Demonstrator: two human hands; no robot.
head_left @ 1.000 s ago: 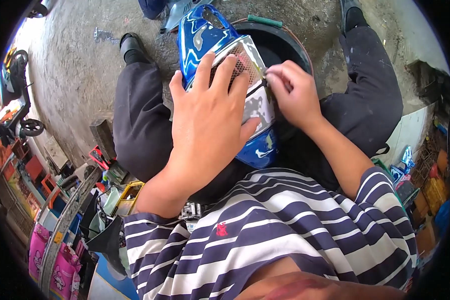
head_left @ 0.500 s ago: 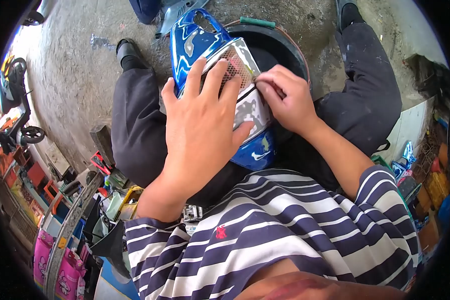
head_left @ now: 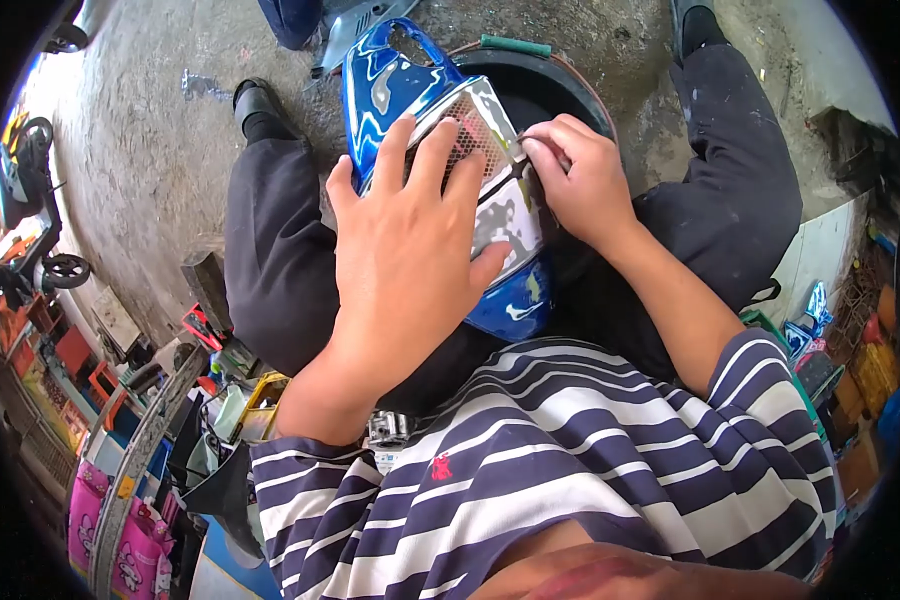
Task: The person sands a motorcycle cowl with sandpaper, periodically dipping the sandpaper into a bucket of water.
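Note:
A glossy blue plastic panel (head_left: 382, 90), like a motorbike body part, lies across my lap, with grey-white patches and a honeycomb mesh grille (head_left: 467, 112) in its middle. My left hand (head_left: 405, 235) rests flat over the grille and the panel's left side, fingers spread. At the panel's right edge, beside the grille, my right hand (head_left: 585, 185) is closed in a pinch. Something small and dark shows at its fingertips, too small to name. Below the panel stands a black bucket (head_left: 570, 88) with a green handle grip (head_left: 515, 45).
Another grey-blue plastic part (head_left: 355, 30) lies on the concrete floor (head_left: 160, 130) ahead. To the left are a parked scooter (head_left: 35, 200), a pink bag (head_left: 120, 530) and piled tools and parts. More clutter (head_left: 850, 370) sits at the right, beside my leg.
My right hand has shifted slightly right and up along the panel's edge, still pinched. My left hand stays spread on the panel, which has barely moved.

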